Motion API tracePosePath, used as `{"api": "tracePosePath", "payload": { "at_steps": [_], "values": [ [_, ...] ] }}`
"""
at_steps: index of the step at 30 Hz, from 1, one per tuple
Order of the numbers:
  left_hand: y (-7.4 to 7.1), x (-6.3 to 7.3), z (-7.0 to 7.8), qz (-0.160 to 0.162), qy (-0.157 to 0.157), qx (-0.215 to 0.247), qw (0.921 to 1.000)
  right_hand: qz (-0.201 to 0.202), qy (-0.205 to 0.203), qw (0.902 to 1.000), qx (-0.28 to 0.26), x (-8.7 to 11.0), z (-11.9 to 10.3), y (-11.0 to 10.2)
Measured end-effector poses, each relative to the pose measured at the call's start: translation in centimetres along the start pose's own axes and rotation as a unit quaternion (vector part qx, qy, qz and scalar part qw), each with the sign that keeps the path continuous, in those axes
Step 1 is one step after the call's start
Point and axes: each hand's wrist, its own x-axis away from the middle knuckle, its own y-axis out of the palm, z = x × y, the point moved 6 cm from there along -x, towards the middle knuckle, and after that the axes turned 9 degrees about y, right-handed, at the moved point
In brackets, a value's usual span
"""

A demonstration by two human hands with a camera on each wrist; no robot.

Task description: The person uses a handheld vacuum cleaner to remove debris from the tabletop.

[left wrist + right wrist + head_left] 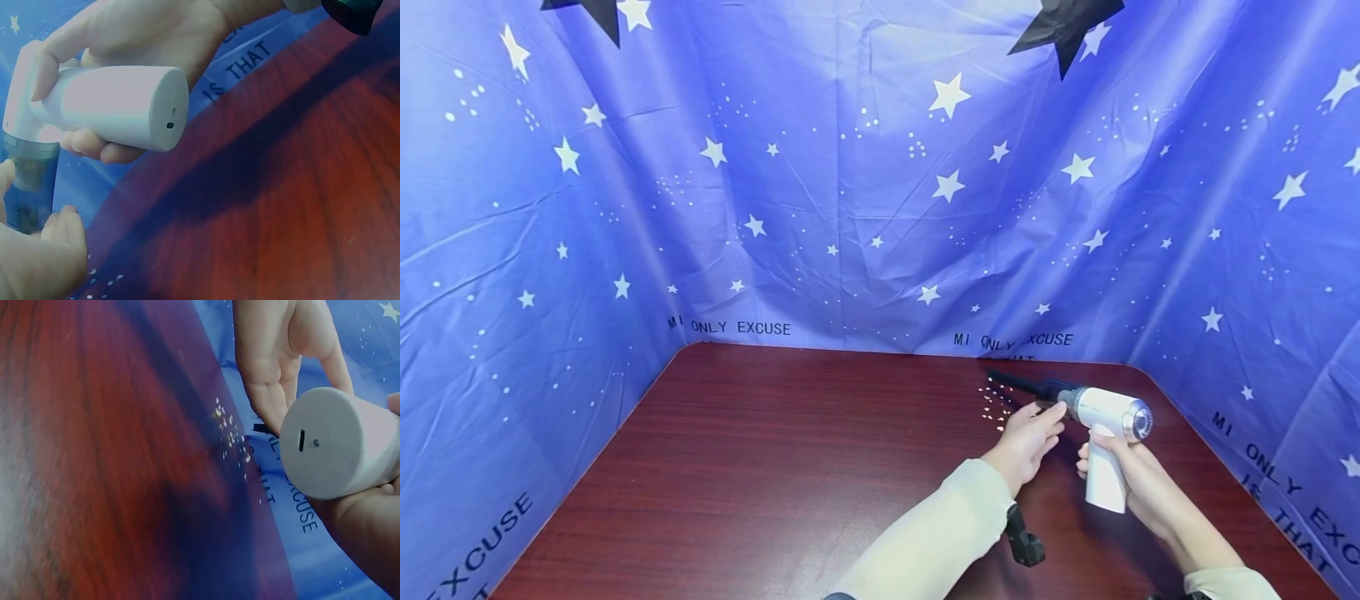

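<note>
A white handheld vacuum cleaner [1107,408] with a smoky see-through front and a long black nozzle [1017,382] is held above the table. My right hand [1138,483] grips its handle [119,103], fingers wrapped round it. At the front section, the left hand [1026,437] holds the vacuum cleaner between thumb and fingers; part of this grasp is hidden. The nozzle tip points to the far left, over small white scraps [230,434] scattered on the table. In the right wrist view, the round base of the handle [322,444] shows a slot and a small dot.
The dark red wood-grain table [760,450] spreads to the left. A blue star-patterned cloth [850,208] surrounds its back and sides. A black device [1024,537] is strapped at the left wrist.
</note>
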Motion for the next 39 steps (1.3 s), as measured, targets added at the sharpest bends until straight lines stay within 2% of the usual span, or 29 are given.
{"api": "tracePosePath", "payload": {
  "at_steps": [9, 19, 26, 39],
  "values": [
    [0.4, 0.6, -0.3, -0.005, -0.004, 0.003, 1.0000, -0.046, -0.017, 0.9985, 0.024, 0.7, 0.4, -0.1],
    [0.6, 0.0, -0.5, -0.003, -0.006, -0.016, 0.9999, -0.021, -0.007, 0.9993, 0.030, 0.4, 0.7, -0.3],
    [0.0, -0.5, -0.9, 0.001, -0.007, -0.046, 0.9989, -0.003, 0.017, 0.9993, 0.032, 0.0, 1.1, -0.2],
    [-1.2, -0.9, -0.9, 0.015, -0.005, -0.041, 0.9990, -0.024, 0.036, 0.9990, 0.013, -0.6, 1.0, 0.0]
  ]
}}
